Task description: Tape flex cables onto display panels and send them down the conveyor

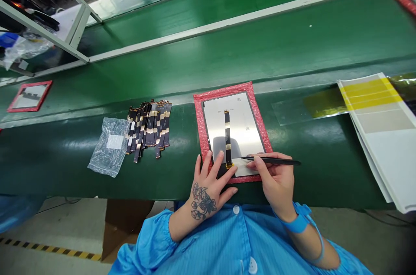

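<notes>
In front of me lies a flat display panel (211, 121) with a silvery back, framed by red bubble wrap (261, 130). A dark flex cable (228, 132) with gold-coloured bands runs lengthwise over it, its near end at the panel's lower edge. My left hand (212, 182) rests with fingers spread on the panel's near left corner, one fingertip beside the cable's near end. In my right hand (276, 175) is a pair of black tweezers (279, 161), pinched between thumb and fingers. Their tips point left over the panel, just right of the cable.
Left of the panel is a pile of flex cables (151, 125) and a clear plastic bag (108, 147). White sheets with yellow tape strips (373, 95) lie to the right. Another red-wrapped panel (30, 96) sits far left. A metal rail (208, 28) crosses behind.
</notes>
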A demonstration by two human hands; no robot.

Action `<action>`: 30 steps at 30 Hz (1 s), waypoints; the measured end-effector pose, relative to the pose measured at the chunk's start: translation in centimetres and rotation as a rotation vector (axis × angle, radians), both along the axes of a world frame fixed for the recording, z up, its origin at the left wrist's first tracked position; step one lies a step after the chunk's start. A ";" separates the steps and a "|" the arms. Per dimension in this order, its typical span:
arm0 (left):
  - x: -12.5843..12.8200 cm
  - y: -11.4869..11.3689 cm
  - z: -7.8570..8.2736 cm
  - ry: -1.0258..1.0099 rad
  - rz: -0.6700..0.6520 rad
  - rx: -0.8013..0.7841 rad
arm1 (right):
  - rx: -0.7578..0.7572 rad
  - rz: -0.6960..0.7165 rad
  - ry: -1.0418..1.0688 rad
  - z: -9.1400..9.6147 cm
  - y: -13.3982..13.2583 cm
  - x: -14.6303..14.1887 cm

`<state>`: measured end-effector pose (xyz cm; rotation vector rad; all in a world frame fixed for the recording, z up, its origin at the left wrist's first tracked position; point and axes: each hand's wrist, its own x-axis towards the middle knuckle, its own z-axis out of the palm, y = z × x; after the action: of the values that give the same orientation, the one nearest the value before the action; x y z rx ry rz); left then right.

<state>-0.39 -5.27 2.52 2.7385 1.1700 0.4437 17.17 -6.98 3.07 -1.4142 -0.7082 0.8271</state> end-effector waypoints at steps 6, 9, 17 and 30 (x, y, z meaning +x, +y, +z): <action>-2.6 -0.7 -0.2 -0.076 0.012 -0.023 | -0.024 -0.003 0.017 0.1 0.0 0.1; -4.5 -1.5 0.4 -0.250 0.122 -0.170 | 0.012 -0.029 0.011 0.1 -0.3 0.3; -3.4 -0.2 4.3 -1.126 0.640 -1.360 | 0.071 -0.035 0.041 -0.9 -1.4 1.6; -2.9 10.2 8.0 -1.118 0.785 -1.254 | 0.090 0.148 0.217 -0.3 -0.3 1.8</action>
<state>-3.31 4.97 10.52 0.6925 1.3272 0.7634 18.99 -7.28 2.76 -1.1806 -0.6792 1.0345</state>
